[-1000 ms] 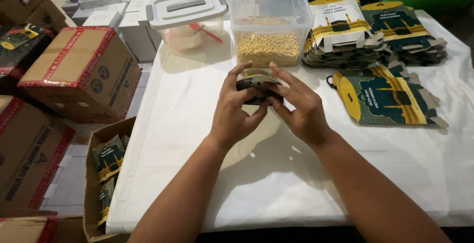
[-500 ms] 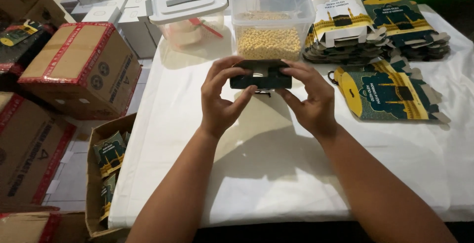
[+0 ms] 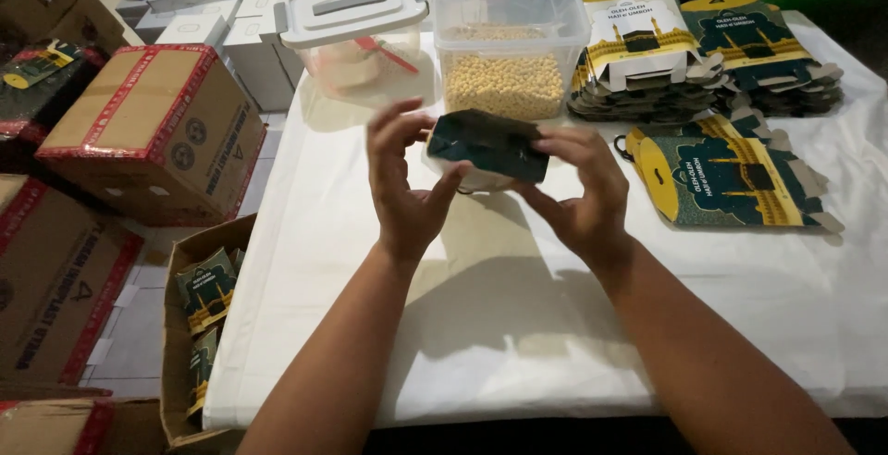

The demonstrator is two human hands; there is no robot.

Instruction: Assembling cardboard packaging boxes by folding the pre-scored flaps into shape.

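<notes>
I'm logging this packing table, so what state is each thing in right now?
Dark green carton: folded up, held above the table by both hands.
Left hand: gripping the carton's left end.
Right hand: gripping its right end.
Clear tub: lidless, partly filled with yellow pellets.
Small lidded box: closed.
Flat cartons: unfolded.
</notes>
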